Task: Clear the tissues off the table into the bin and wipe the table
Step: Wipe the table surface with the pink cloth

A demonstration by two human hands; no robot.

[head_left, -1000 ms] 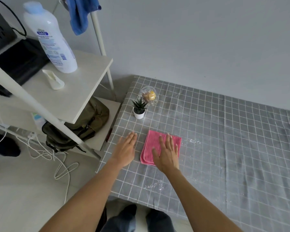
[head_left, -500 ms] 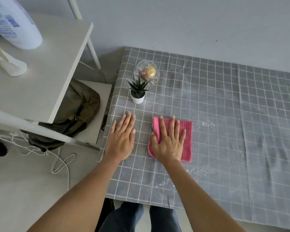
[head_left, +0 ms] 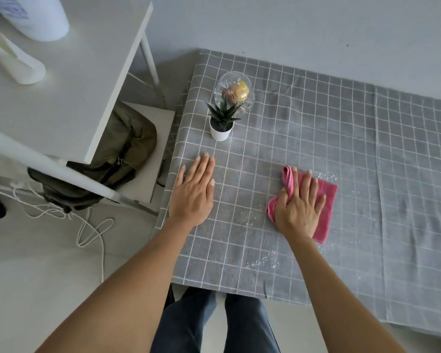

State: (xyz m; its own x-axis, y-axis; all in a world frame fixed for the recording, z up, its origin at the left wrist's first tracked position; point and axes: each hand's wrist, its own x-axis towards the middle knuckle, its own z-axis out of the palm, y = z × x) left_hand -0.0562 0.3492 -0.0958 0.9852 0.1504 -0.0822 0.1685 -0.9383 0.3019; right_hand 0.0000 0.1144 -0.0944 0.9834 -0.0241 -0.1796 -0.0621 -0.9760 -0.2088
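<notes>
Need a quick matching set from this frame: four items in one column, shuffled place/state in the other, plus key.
1. left hand
2. pink cloth
3. potted plant
4. green bag

A. under the right hand, partly bunched
B. flat on the tablecloth, holding nothing
C. on the shelf unit's lower shelf
D. upright in front of the glass dome

Pairs: 1-B, 2-A, 3-D, 4-C

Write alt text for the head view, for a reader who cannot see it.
A person's right hand presses a pink cloth flat on a grey checked tablecloth flecked with white specks, while the left hand rests flat near the table's left edge. Behind them stand a small potted plant and a clear glass dome.
</notes>
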